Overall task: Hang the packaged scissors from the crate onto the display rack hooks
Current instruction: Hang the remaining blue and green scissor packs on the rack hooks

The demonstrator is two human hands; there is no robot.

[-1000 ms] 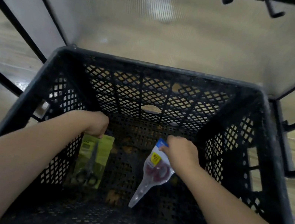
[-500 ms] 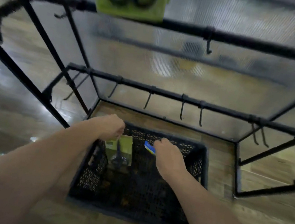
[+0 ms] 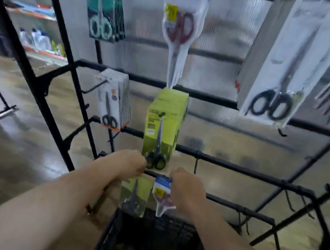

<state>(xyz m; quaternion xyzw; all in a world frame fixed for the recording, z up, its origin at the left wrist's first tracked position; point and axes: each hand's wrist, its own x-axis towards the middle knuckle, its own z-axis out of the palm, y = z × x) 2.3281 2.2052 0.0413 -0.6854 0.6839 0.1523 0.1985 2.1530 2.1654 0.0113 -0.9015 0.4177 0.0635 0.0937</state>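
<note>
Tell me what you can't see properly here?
Head view:
- Fingertips of left hand and right hand: hidden behind the knuckles.
- Crate: floor dark, front cut by the bottom edge.
- Print on green pack and blue pack: blurred.

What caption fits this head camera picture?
Left hand holds a green scissors pack, right hand a blue pack, before the rack.

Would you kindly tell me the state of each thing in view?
Crate, on the floor, open-topped.
Green pack, held above the crate, unhung.
Blue-topped pack, held above the crate, unhung.
Left hand, grips the green pack's top.
Right hand, pinches the blue-topped pack's top.
Rack's green packs, hanging on a hook.
Nearby hook, bare.
</note>
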